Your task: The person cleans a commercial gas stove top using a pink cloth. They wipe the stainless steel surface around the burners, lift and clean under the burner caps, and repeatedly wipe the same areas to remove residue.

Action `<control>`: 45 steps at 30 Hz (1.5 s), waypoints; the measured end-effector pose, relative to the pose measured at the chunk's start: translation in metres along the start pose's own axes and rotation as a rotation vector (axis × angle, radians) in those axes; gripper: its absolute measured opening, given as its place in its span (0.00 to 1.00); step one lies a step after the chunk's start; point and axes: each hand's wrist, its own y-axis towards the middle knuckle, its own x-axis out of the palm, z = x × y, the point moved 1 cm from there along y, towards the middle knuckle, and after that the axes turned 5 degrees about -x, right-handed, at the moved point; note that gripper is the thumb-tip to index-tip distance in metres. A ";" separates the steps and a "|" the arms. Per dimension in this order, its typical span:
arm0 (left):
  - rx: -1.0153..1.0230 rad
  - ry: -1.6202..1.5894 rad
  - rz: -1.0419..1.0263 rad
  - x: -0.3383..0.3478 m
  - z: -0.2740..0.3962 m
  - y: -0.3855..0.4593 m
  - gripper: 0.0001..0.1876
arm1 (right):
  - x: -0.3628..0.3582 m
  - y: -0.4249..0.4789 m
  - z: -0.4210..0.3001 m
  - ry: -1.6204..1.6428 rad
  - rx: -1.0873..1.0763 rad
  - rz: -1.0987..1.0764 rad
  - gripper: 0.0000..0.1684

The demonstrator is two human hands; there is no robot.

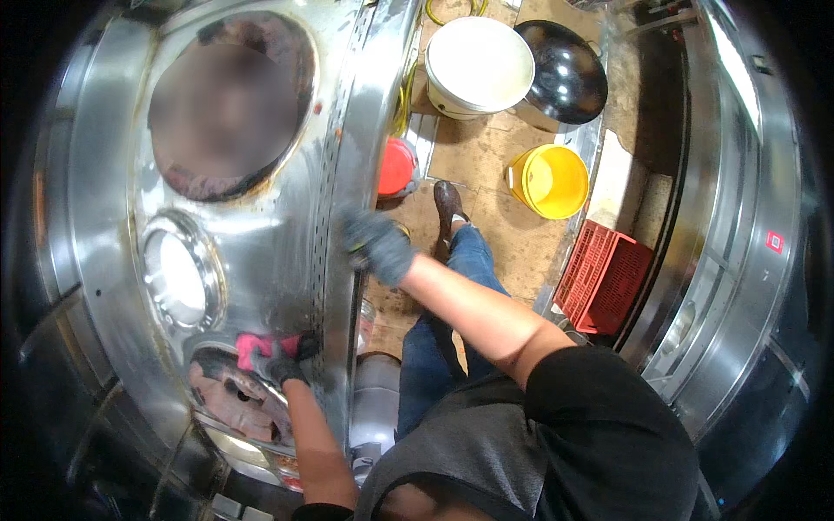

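My left hand (277, 365), in a dark grey glove, grips a pink cloth (254, 348). The cloth rests on the steel top of a wok range (273, 260), by the rim of the near burner opening (234, 400). Over the front edge of the range is my right hand (378, 247), also gloved and blurred by motion. Whether its fingers hold anything cannot be made out. Between the burners sits a round steel well (179, 277) with a bright white inside. The far burner opening (228, 111) is large and sooty, its middle blurred out.
On the tiled floor (482, 156) stand a white bucket (479, 65), a black wok (567, 75), a yellow bucket (554, 182) and a red container (396, 166). A red plastic crate (599, 277) lies by the right-hand counter. Below the range edge is a metal cylinder (376, 397).
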 end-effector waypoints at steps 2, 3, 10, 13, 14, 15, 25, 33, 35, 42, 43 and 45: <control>-0.110 -0.103 0.006 0.003 0.016 -0.010 0.26 | -0.063 0.007 -0.023 0.712 0.177 0.226 0.08; -0.164 -0.151 0.001 0.008 0.023 -0.011 0.28 | -0.098 0.028 -0.027 0.518 0.032 0.570 0.13; -0.069 -0.021 0.037 0.008 -0.007 -0.013 0.34 | -0.268 0.174 -0.008 0.496 -0.080 0.988 0.25; -0.047 0.071 0.113 0.011 -0.010 -0.014 0.32 | -0.324 0.265 0.043 0.499 -0.009 0.872 0.25; -0.047 0.045 0.141 0.015 -0.010 -0.018 0.32 | -0.339 0.290 0.060 0.400 0.036 0.816 0.26; -0.039 0.021 0.156 0.019 -0.005 -0.021 0.31 | -0.360 0.309 0.080 0.197 0.052 0.749 0.26; -0.128 -0.019 0.186 -0.001 -0.025 -0.007 0.22 | -0.375 0.322 0.093 -1.130 0.164 0.424 0.26; -0.266 -0.241 0.131 -0.009 -0.008 0.009 0.22 | -0.351 0.257 0.020 -1.391 0.161 0.204 0.24; -0.226 -0.277 0.159 -0.009 -0.021 0.016 0.20 | -0.351 0.246 0.011 -1.452 0.160 0.166 0.23; -0.217 0.048 0.287 -0.003 -0.007 0.010 0.31 | -0.364 0.244 0.005 -1.520 0.180 0.069 0.21; -0.163 0.053 0.266 0.003 0.001 0.019 0.32 | -0.371 0.247 0.000 -1.525 0.173 0.088 0.21; -0.178 0.033 0.247 0.005 0.000 0.023 0.31 | -0.378 0.254 0.001 -1.532 0.187 0.085 0.21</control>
